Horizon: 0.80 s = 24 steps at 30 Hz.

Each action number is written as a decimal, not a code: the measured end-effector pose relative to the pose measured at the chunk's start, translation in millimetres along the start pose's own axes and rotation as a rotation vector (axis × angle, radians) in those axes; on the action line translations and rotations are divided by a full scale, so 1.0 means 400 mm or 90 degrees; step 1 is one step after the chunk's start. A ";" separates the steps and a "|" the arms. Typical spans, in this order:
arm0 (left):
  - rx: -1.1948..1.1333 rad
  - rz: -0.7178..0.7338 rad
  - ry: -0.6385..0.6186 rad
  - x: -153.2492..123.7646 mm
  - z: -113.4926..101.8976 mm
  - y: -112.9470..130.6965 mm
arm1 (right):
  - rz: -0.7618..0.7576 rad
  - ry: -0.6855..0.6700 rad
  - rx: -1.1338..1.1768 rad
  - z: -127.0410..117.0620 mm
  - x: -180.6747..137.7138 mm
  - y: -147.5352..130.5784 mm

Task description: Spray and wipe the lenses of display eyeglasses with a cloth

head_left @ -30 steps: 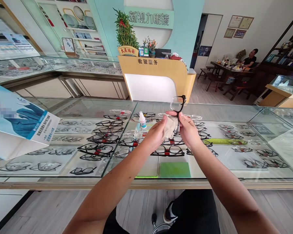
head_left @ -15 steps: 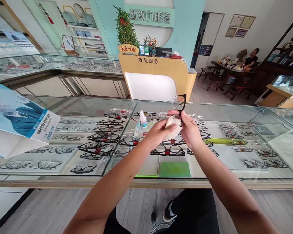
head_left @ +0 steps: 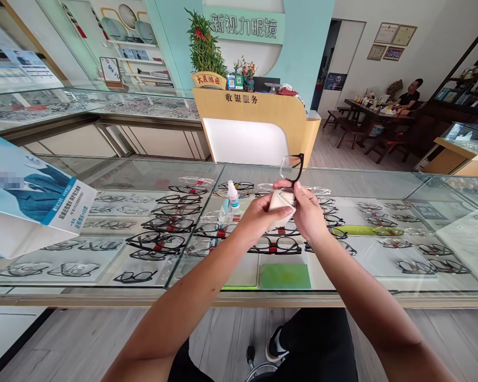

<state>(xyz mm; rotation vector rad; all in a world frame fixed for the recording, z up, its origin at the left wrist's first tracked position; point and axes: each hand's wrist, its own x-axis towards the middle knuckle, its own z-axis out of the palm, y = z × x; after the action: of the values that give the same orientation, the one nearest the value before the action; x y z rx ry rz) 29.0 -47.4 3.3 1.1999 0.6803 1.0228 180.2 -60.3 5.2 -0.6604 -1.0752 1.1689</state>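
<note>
My right hand [head_left: 308,209] is closed on a pair of black-rimmed eyeglasses [head_left: 301,165], held on end above the glass counter. Their upper lens stands clear of my fingers; the lower one is mostly hidden behind a pale cleaning cloth [head_left: 282,200]. With thumb and fingers, my left hand [head_left: 258,217] pinches that cloth around the lower lens. A small white spray bottle [head_left: 233,194] with a blue and pink label stands upright on the counter, left of both hands.
Inside the glass display counter [head_left: 334,298] lie rows of eyeglass frames [head_left: 159,241] and a green sheet [head_left: 286,276]. A blue-and-white printed box [head_left: 56,204] stands at the left. Beyond is a wooden cashier desk [head_left: 258,106]. A person [head_left: 410,98] sits at a far table.
My left hand and the cloth have shifted slightly over the lower lens. The eyeglasses are in nearly the same place, still in my right hand.
</note>
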 end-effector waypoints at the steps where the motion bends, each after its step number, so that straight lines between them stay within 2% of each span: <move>1: 0.002 0.001 0.002 0.000 -0.001 0.002 | -0.002 0.004 -0.004 -0.001 0.000 0.001; 12: 0.020 0.078 0.002 -0.004 0.013 -0.005 | 0.009 0.025 0.013 0.017 -0.009 0.005; 18: 0.021 0.101 0.069 0.002 0.016 -0.035 | 0.026 0.020 0.020 0.031 -0.021 0.025; 24: -0.009 0.149 0.128 0.010 0.015 -0.046 | -0.015 0.000 -0.109 0.014 -0.030 0.062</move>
<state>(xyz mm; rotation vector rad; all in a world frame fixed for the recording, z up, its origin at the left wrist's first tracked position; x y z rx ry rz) 40.9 -46.8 -12.4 1.1938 0.6980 1.3563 165.0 -65.0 -18.0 -0.7780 -1.1889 1.0652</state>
